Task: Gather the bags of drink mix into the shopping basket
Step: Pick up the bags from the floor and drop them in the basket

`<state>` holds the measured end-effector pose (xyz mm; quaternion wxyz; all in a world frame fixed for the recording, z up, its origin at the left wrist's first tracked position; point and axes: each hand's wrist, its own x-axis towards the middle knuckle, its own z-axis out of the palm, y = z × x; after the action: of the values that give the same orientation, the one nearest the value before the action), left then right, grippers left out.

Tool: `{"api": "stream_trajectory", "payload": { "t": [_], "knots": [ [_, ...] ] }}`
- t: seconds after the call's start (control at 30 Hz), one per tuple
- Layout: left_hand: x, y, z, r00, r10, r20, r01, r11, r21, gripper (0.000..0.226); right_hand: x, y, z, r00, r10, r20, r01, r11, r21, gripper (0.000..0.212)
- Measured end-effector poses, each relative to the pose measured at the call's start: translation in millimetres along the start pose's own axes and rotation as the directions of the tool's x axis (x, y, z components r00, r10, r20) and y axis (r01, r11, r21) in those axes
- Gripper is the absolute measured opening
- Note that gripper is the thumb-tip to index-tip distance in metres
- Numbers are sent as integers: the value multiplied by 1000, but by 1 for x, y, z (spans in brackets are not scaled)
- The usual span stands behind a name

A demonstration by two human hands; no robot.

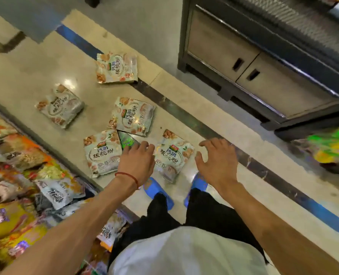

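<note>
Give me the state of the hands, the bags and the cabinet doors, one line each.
Left hand, open, holding nothing.
Right hand, open, holding nothing.
Five drink mix bags, lying on the floor, none picked up.
Cabinet doors, shut.

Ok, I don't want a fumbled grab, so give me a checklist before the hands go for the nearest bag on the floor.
1. Hands free: left hand and right hand open, holding nothing: ok.
2. Target clear: nearest pale walnut-print foil bag flat on the beige tiled floor, no other bag on it: ok.
3. Drop-off in sight: no shopping basket in view: not ok.
4. Right product: whether the dark green packet among the bags is drink mix: cannot tell.
5. Rest located: other four bags on the floor: ok.
</note>
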<state>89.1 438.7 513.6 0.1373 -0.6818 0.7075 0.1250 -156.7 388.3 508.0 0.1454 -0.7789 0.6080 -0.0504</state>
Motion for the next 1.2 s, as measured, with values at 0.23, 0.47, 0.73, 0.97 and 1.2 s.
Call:
{"api": "stream_trajectory", "payload": {
  "t": [0.23, 0.47, 0.73, 0.97, 1.2],
  "knots": [
    [10, 20, 15, 980, 187, 66, -193, 977, 96, 34, -50, 4, 32, 978, 187, 89, -191, 981, 43, 36],
    [37, 52, 62, 956, 261, 135, -275, 956, 100, 37, -66, 29, 77, 967, 226, 115, -235, 969, 74, 50],
    [82, 44, 157, 942, 253, 219, -258, 966, -3, 33, -54, 30, 165, 910, 382, 164, -389, 921, 15, 44],
    [144, 19, 269, 914, 259, 312, -255, 966, -55, 35, -27, 40, 293, 831, 519, 199, -543, 835, 90, 36],
    [199, -14, 395, 906, 142, 399, -88, 985, -151, 34, -16, 58, 425, 751, 588, 300, -659, 698, 280, 33]
  ]
}}
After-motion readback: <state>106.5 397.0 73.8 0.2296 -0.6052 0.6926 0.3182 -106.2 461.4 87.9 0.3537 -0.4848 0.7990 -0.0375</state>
